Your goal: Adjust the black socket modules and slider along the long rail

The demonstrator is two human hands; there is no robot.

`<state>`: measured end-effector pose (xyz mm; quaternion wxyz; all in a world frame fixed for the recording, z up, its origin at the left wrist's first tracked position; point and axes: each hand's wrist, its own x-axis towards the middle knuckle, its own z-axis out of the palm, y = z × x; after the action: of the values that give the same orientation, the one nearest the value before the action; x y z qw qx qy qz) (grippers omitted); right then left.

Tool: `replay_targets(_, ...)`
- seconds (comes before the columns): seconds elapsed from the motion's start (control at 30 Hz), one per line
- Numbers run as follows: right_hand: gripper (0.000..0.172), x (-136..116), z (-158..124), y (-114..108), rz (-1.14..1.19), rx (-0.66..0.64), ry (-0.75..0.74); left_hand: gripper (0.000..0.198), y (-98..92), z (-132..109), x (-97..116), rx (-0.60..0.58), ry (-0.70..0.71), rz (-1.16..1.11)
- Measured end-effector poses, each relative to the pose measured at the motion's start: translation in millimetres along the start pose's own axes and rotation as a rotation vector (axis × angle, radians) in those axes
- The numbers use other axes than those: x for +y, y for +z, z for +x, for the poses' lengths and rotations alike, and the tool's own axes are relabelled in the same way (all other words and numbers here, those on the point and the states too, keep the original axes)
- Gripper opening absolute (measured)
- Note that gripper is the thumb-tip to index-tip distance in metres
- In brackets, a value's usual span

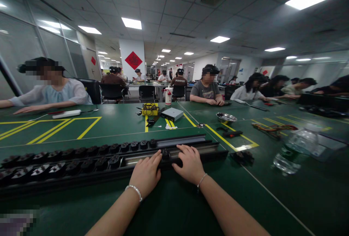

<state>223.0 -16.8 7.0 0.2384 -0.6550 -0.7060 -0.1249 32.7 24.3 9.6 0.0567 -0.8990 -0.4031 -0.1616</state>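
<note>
A long black rail (215, 151) with a shiny metal channel lies across the green table in front of me. One small black block, resembling a socket module (165, 154), sits in the channel between my hands. My left hand (147, 172) grips across the rail, fingers on top and thumb at the near side; its fingertips are close against the block's left side. To the right of the block, my right hand (190, 162) holds the rail the same way, fingers bent over it. More black socket modules (87, 165) fill the rail's left part. My palms hide some of the near edge.
Behind lies a second rail (185, 141) with similar modules. Farther back are a grey box (172, 114), a yellow box with cables (150, 109) and a metal bowl (226, 117). A water bottle (296, 150) stands at right near bundled wires (274, 130). Several people sit around.
</note>
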Motion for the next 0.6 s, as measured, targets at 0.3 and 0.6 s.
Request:
replay_targets(0.3, 0.025, -1.0, -0.3, -1.7, -0.011, -0.01, 0.007, 0.049, 1.3, 0.3, -0.6, -0.001, -0.005, -0.004)
replay_targets(0.6, 0.026, -1.9, 0.2, -2.3, -0.011, -0.029, 0.013, 0.052, 0.3, -0.5, 0.5, -0.012, 0.0, -0.006)
